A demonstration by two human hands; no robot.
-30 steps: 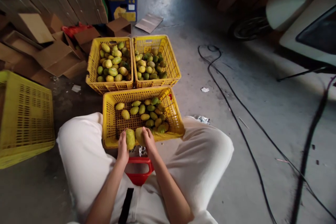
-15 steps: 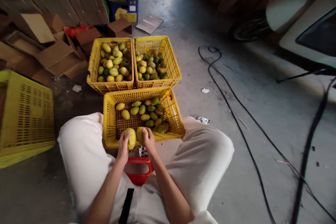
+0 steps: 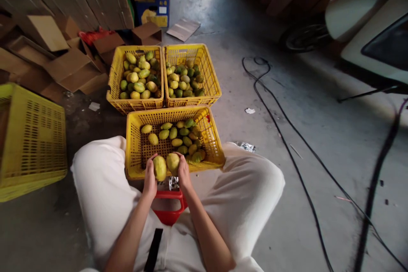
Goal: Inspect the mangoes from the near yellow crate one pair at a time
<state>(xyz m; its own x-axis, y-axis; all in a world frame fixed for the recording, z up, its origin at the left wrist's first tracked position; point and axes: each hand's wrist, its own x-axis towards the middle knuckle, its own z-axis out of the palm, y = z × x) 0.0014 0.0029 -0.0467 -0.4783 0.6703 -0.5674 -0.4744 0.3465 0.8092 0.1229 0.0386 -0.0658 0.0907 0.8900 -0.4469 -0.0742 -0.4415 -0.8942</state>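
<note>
My left hand point(image 3: 150, 177) is curled round the outer side of a yellow-green oval fruit point(image 3: 160, 168), mango-like in shape. A second, rounder yellowish fruit point(image 3: 172, 163) rests in the grip of my right hand point(image 3: 184, 172). Both fruits are held side by side, a small gap apart, over the near rim of the front yellow crate point(image 3: 135, 112). Inside that crate, several green and yellow fruits point(image 3: 183, 140) lie mostly toward the right, with two yellow ones point(image 3: 153, 139) apart on the left.
Behind stand two yellow crates point(image 3: 135, 103) point(image 3: 214, 89) of similar fruit. Another yellow crate point(image 3: 35, 136) is at the left, near a heap of cardboard boxes point(image 3: 68, 66). A red plastic stool point(image 3: 168, 216) shows between my legs. Black cables point(image 3: 287, 131) cross the floor near a parked scooter point(image 3: 366, 29).
Both fruits have turned in my hands, and my fingers have shifted to their outer sides, so more of the right fruit's surface shows. The crates have stayed in place.
</note>
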